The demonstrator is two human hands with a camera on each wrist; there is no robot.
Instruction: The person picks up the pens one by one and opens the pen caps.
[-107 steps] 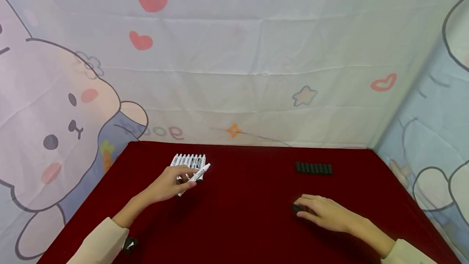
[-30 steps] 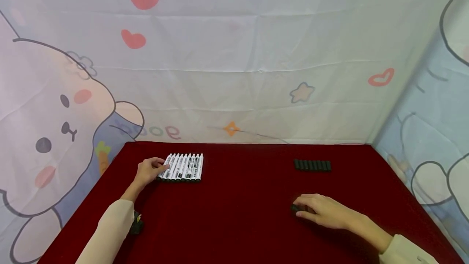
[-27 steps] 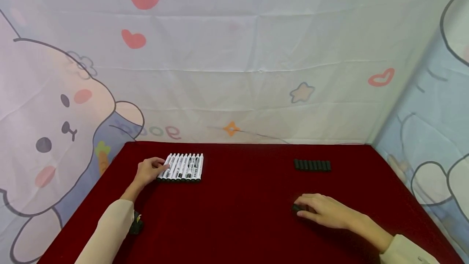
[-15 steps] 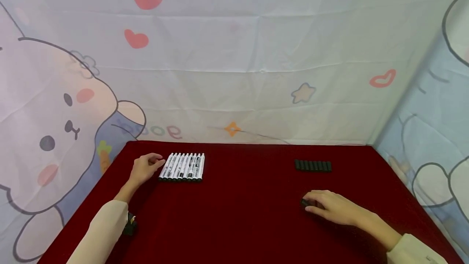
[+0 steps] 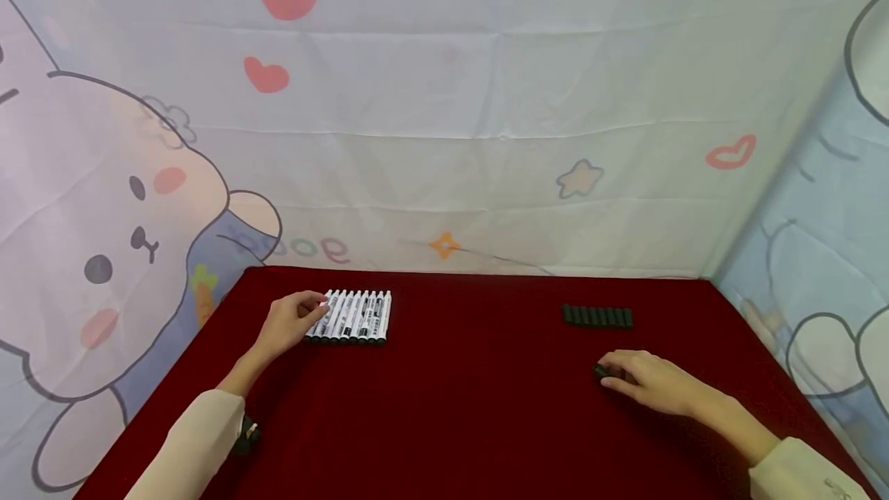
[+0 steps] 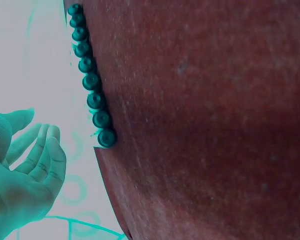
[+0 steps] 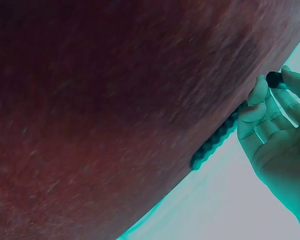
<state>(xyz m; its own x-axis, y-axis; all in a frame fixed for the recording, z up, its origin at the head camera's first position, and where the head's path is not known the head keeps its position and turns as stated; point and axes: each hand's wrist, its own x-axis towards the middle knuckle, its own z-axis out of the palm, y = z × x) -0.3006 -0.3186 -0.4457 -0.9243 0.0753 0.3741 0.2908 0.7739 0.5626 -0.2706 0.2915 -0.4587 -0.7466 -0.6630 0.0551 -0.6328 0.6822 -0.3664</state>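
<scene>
A row of white markers [image 5: 357, 316] lies side by side on the dark red tablecloth, black ends toward me; those ends [image 6: 91, 81] line up in the left wrist view. My left hand [image 5: 286, 322] is at the row's left end and overlaps it in the head view. Its fingers are loosely bent with nothing between them. My right hand [image 5: 653, 383] pinches a small black marker cap [image 7: 275, 80] between thumb and fingertips, over the right part of the table. Beyond that hand, several black caps [image 5: 597, 316] lie in a neat row.
The red-covered table [image 5: 451, 392] runs back to a pale cartoon-printed curtain [image 5: 430, 99] that also hangs at both sides. A dark device [image 5: 246, 434] is on the left wrist by the sleeve.
The left hand earlier held a marker above the row; it let go, moved off left, then came back to the row. The right hand moved right and away from me with the cap.
</scene>
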